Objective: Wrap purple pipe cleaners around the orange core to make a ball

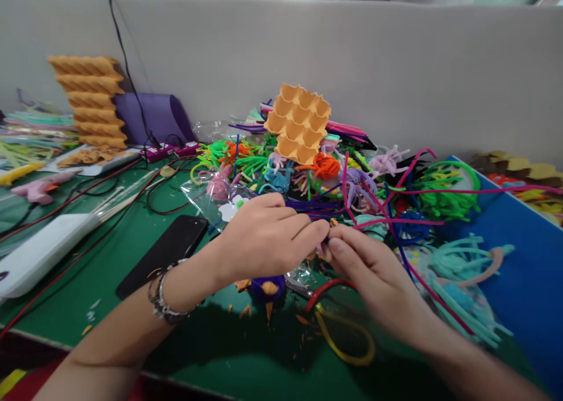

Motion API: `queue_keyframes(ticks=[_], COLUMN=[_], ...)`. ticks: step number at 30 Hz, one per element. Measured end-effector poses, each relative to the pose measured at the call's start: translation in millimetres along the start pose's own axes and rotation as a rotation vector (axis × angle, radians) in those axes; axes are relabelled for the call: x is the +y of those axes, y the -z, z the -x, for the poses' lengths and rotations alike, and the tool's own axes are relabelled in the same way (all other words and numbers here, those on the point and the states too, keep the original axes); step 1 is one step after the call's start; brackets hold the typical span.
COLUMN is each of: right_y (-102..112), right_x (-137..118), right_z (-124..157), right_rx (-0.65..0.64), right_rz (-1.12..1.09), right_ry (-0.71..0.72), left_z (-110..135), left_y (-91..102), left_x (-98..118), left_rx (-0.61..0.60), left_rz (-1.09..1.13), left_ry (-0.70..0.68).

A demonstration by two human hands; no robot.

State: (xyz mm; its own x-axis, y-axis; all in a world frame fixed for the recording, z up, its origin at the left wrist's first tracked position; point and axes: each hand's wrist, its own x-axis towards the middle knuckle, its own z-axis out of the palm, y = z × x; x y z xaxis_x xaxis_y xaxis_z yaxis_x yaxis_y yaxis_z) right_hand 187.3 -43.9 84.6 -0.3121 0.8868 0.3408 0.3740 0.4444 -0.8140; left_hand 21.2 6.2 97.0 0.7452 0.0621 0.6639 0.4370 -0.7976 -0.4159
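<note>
Centrally, above the near part of a green tabletop [211, 354], the left hand [266, 237] and the right hand [373, 272] meet at their fingertips, both pinching a small dark piece [326, 240] that is mostly covered by the fingers; its exact shape I cannot tell. Just below the left hand, a rounded purple object with orange parts [260, 289] rests on the table among small orange scraps. To its right lie scissors with one red and one yellow handle loop [324, 330], near the right hand. A flat black phone [162, 257] lies left of the hands, partly behind the left forearm. On the far side, a heap of multicoloured fuzzy stems [281, 178] spreads along the grey partition [246, 49], an orange egg-carton-like sheet [299, 122] leaning upright on it. At right stands a bright blue panel [501, 260].
</note>
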Motion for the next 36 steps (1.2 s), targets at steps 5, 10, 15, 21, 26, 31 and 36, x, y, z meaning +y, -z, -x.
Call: queue_keyframes(ticks=[5,10,15,21,26,31,36], right_y=[3,6,15,24,26,25,20], right_x=[0,4,9,-2,-1,5,4], right_z=[-2,0,2,-1,-2,-1,-3], right_rx=[-0.124,0.244,0.347,0.324,0.268,0.216,0.140], right_rz=[-0.273,0.673,1.120,1.287,1.325,1.117,0.484], right_ry=[-0.195,0.439,0.836,0.969,1.007,0.877,0.400], left_z=[1,1,-2,-6,-6,-3,-2], left_y=[-3.4,-2.9,5.1,16.7,17.5,12.8,12.6], left_x=[1,2,0,-8,-13,-10,-2], left_rx=[0.002,0.010,-0.161,-0.367,-0.422,-0.363,-0.249], left_rz=[-0.007,0.179,0.513,0.754,0.889,0.710,0.472], left_ry=[-0.002,0.113,0.323,0.397,0.452,0.407,0.297])
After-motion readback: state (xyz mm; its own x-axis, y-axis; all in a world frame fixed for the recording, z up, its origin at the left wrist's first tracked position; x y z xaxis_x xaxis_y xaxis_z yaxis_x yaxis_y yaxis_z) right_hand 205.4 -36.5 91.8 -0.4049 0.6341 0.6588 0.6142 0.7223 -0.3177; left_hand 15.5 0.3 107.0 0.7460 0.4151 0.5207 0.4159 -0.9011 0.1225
